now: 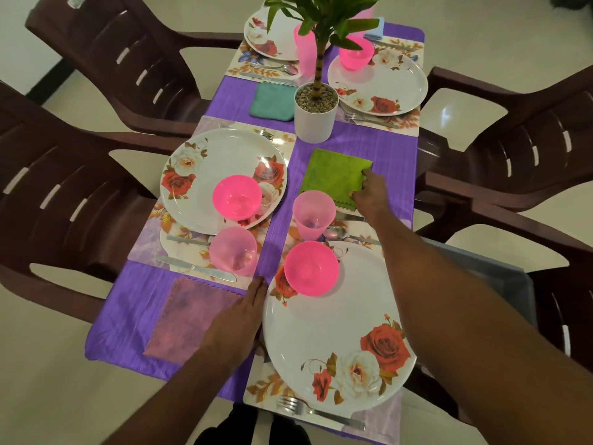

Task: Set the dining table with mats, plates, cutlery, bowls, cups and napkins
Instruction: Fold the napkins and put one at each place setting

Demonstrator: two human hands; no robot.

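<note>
Step in hand, as judged: napkin placement at the near right setting, with the rest of the table looking close to fully laid.

Surface: long, narrow, covered in a purple cloth with a streaked, slightly crinkled sheen. Four dark brown moulded plastic chairs stand round it.

Near plate: large, round, smooth white with printed roses, sitting on a glossy floral mat. Three more place settings of the same kind are laid.

Green napkin: soft, nappy cloth, roughly square, zigzag-cut edge, flat on the purple cloth beyond the near right setting. The right hand pinches its right edge, fingers curled onto the fabric.

Left hand: fingers straight and together, laid against the left rim of the near plate, holding nothing.

Pink bowl: translucent plastic, round, on the near plate. Pink cup: paler, tapered, just beyond it.

Fork: bright metal, at the plate's near edge.

Next move likely calls for squaring the napkin to the mat edge and flattening it, then letting go without dragging the light cloth.
</note>
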